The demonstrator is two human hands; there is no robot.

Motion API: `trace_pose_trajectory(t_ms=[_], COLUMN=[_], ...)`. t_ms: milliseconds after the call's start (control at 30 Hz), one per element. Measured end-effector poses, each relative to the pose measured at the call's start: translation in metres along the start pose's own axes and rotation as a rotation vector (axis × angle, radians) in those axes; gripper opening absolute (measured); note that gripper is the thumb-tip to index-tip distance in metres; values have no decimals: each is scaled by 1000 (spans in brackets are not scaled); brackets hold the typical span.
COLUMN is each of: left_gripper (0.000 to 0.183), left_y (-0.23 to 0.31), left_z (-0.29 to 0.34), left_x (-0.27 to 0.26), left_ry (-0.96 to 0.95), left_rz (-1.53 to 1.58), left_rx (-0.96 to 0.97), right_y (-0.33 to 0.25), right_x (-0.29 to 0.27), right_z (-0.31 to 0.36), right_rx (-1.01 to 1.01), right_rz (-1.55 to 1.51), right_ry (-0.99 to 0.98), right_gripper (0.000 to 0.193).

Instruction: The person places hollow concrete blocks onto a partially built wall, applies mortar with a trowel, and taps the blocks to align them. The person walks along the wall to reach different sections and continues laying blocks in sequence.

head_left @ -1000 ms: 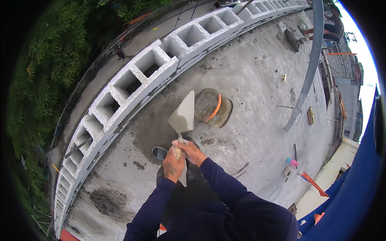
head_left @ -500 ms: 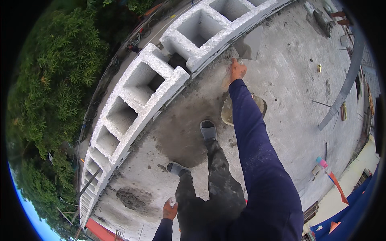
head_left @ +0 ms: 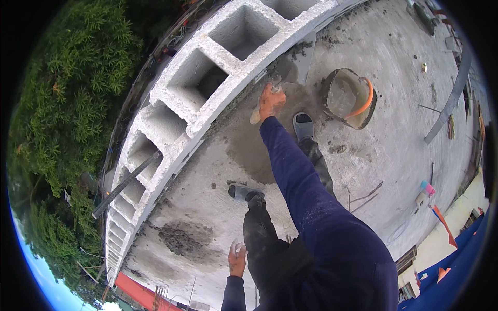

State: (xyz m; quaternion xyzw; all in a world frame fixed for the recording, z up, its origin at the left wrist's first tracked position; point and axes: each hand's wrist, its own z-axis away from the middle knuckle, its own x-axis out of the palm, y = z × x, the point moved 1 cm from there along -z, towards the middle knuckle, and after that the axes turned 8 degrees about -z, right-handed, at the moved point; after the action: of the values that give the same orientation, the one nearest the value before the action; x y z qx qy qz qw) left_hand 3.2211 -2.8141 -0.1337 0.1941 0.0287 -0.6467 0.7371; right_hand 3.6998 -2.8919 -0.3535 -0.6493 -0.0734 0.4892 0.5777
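My right hand (head_left: 272,100) is wrapped round the pale handle of a trowel. The trowel's broad grey blade (head_left: 300,63) reaches away over the concrete floor, close to the foot of a hollow-block wall (head_left: 193,124). My left hand (head_left: 237,260) hangs low near my left leg with nothing in it, its fingers apart. Right of my right hand stands a dark bucket (head_left: 326,98) with an orange handle (head_left: 369,98) and greyish contents. A damp dark patch (head_left: 251,155) spreads over the floor between my feet and the wall.
A dark bar (head_left: 124,185) sticks out across the wall blocks at the left. Crumbled mortar (head_left: 184,239) lies near the wall's foot. Thin bent rods (head_left: 365,197) rest on the floor, and a long grey strip (head_left: 450,101) curves along the right. Dense trees (head_left: 72,103) stand beyond the wall.
My right hand with the trowel has come left and nearer the wall in view. My arm no longer covers the bucket. The whole view has shifted, and my left hand stays empty.
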Motion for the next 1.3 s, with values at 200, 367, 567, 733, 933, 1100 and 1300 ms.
trace_pose_trajectory(t_ms=[200,367,567,733,933,1100,1300], left_gripper=[50,51,50,49,48,49,49], left_y=[-92,-172,-215,-218,-229,-247,-265], left_z=[8,0,8,19,1,-29,-56], left_x=[-90,-129,-140,-134,-110,-67,-25], left_ry=[111,183,193,206,194,245,323], left_rz=[65,99,120,187,392,399,286], left_rx=[-31,-66,-107,-23,-8,18,33], right_y=[1,13,55,22,-35,-108,-222], right_x=[-14,-13,-10,-54,-198,-288,-272], right_z=[175,292,426,540,536,450,376], right_rx=[104,127,260,730,1068,776,-113], right_rz=[-27,-43,-216,-528,-332,371,304], right_ry=[-165,-190,-338,-552,-1004,-1439,-1643], right_gripper=[40,46,28,17,19,21,20])
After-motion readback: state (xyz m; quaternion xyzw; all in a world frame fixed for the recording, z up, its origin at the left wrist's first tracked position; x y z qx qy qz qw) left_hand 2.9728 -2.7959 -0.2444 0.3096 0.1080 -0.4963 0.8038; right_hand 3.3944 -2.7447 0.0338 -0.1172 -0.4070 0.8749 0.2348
